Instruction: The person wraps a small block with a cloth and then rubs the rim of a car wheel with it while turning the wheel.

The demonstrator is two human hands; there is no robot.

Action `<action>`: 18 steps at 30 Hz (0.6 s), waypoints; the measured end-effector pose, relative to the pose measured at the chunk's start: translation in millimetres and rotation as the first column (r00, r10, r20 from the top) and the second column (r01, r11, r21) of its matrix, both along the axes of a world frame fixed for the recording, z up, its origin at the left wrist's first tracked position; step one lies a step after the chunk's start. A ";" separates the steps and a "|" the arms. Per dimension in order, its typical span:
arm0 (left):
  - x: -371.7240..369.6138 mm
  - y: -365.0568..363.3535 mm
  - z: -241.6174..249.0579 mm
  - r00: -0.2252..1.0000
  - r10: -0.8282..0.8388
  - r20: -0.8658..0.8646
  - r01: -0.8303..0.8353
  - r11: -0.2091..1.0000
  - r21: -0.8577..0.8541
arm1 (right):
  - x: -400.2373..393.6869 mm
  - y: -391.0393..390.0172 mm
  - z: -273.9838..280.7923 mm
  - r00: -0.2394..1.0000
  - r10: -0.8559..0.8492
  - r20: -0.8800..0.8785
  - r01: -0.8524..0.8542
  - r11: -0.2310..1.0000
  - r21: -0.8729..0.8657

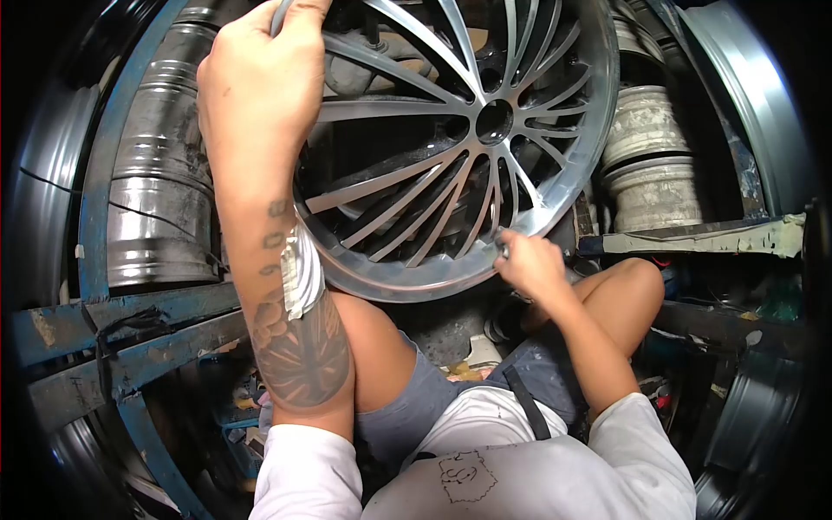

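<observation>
A multi-spoke alloy wheel (475,111), with bright spoke faces and dark gaps, is tilted up in front of me, its lower edge close to my knees. My left hand (264,82) is closed on the wheel's outer edge at the upper left; the fingertips are partly cut off by the frame. At the lower right of the lip, my right hand (533,267) is closed, with thumb and forefinger pinched against the wheel's inner side. Something small and dark shows at those fingertips, too small to name. A silvery patch (302,273) is on my left forearm.
Metal wheel barrels (165,230) are stacked at left behind a blue metal frame (95,217). More worn, whitish wheel barrels (650,130) stand at right, near a ledge with peeling cover (706,238). A large shiny rim (767,95) leans at the upper right.
</observation>
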State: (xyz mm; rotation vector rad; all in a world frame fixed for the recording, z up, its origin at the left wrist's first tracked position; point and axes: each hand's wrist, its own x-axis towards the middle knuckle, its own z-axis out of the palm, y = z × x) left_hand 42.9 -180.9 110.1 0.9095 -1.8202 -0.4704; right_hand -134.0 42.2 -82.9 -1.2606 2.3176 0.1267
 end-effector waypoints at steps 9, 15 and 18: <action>4.1 1.9 -9.3 0.958 0.192 0.211 -0.016 0.774 -0.633 | 7.1 -1.2 -12.4 0.960 -0.273 -0.052 0.265 0.955 -0.130; -8.2 4.0 -15.3 0.915 0.292 0.277 0.053 0.594 -0.803 | -9.1 6.6 -13.5 0.972 -0.213 -0.096 0.205 0.975 -0.083; -8.3 14.0 -13.7 0.939 0.239 0.249 0.034 0.654 -0.756 | -18.3 5.4 -9.9 0.973 -0.212 -0.093 0.203 0.974 -0.096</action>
